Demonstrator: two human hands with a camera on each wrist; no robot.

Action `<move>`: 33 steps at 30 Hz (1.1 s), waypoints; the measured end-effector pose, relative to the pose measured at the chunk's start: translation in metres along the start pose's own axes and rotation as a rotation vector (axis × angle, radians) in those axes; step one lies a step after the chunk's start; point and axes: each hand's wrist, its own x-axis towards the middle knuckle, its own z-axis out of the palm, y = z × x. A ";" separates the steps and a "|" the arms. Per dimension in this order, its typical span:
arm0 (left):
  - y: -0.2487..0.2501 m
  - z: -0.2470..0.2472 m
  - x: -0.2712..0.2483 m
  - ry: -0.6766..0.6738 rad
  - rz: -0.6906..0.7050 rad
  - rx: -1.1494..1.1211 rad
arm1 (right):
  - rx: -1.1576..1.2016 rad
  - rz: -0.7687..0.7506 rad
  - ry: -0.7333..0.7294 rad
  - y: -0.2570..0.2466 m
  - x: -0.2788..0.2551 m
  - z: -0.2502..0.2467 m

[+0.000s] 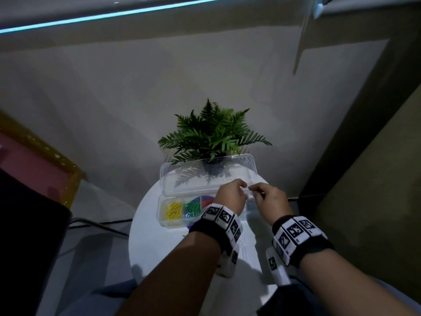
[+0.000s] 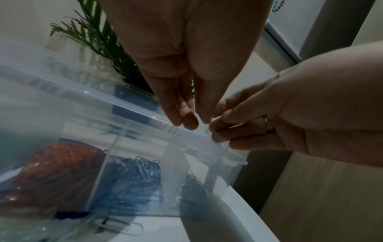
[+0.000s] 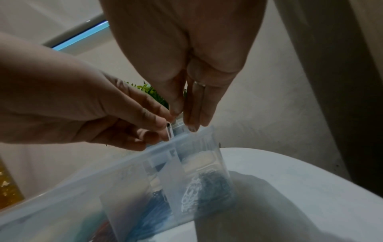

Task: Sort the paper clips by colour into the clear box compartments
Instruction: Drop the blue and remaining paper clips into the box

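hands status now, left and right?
Left hand: pinching a white paper clip above the clear box.
Right hand: fingertips at the same clip; whether it grips it cannot be told.

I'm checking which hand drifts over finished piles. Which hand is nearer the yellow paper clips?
Left. The left hand hovers over the middle of the clear box, a few compartments right of the yellow paper clips. The right hand is farther right, above the box's right end.
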 end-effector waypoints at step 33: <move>-0.104 -0.003 -0.081 -0.196 0.025 0.534 | -0.679 -0.252 -0.480 0.011 -0.058 0.066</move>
